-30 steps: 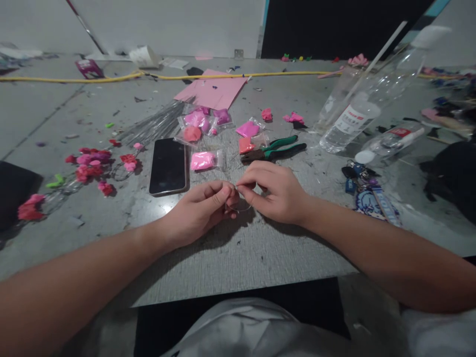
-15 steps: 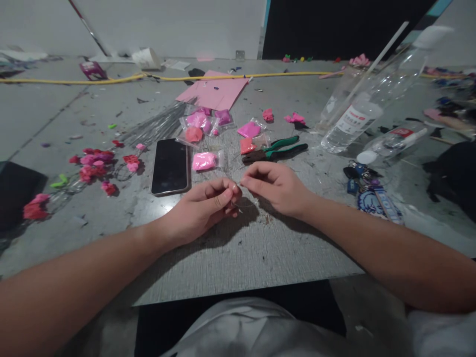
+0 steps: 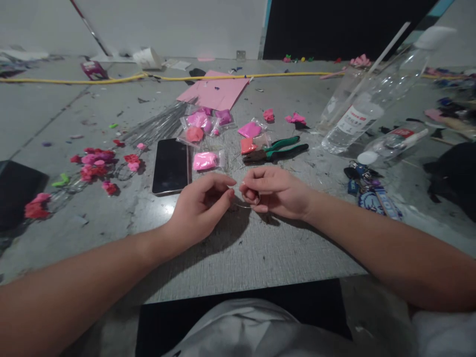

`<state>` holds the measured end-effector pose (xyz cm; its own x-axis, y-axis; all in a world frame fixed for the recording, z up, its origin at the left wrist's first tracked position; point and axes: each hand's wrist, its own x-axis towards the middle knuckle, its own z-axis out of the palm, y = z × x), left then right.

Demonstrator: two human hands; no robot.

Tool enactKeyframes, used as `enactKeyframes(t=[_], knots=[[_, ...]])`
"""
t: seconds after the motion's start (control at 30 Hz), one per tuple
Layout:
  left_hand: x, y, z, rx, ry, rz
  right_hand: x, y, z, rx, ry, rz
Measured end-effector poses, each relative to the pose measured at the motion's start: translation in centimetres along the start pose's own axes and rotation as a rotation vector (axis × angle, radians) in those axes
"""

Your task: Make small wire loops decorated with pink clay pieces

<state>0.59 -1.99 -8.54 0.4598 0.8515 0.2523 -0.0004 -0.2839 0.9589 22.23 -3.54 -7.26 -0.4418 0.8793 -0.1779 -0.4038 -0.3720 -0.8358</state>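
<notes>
A thin wire, bent into a curve, is pinched in my right hand, and its fingers are curled in. Across a small gap, my left hand has its thumb and index finger apart with nothing seen between them. One end of the wire reaches close to my left thumb. Just beyond my hands lie green-handled pliers and a bag of pink clay. A black phone rests beside my left hand.
Red and pink clay flowers on wires lie at left, near a bundle of straight wires. Bags of purple clay and pink paper are farther back. Plastic bottles and keys with a tag are at right.
My left thumb and index finger have parted and come off the wire. My right hand has turned, curling its fingers around the wire.
</notes>
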Motion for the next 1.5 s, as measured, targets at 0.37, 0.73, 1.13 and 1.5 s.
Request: enactKeyframes(t=[0.37, 0.73, 1.13, 1.5], knots=[[0.1, -0.3, -0.4, 0.169, 0.035, 0.026, -0.2, 0.0, 0.7, -0.126, 0.023, 0.006], [0.8, -0.5, -0.7, 0.47, -0.042, 0.295, -0.6, 0.5, 0.7, -0.247, 0.042, 0.075], [0.5, 0.1, -0.7, 0.567, -0.05, 0.256, -0.5, 0.4, 0.5, -0.3, -0.055, -0.014], [0.4, 0.4, -0.9, 0.642, -0.079, 0.35, -0.7, 0.5, 1.1, -0.334, 0.033, 0.137]])
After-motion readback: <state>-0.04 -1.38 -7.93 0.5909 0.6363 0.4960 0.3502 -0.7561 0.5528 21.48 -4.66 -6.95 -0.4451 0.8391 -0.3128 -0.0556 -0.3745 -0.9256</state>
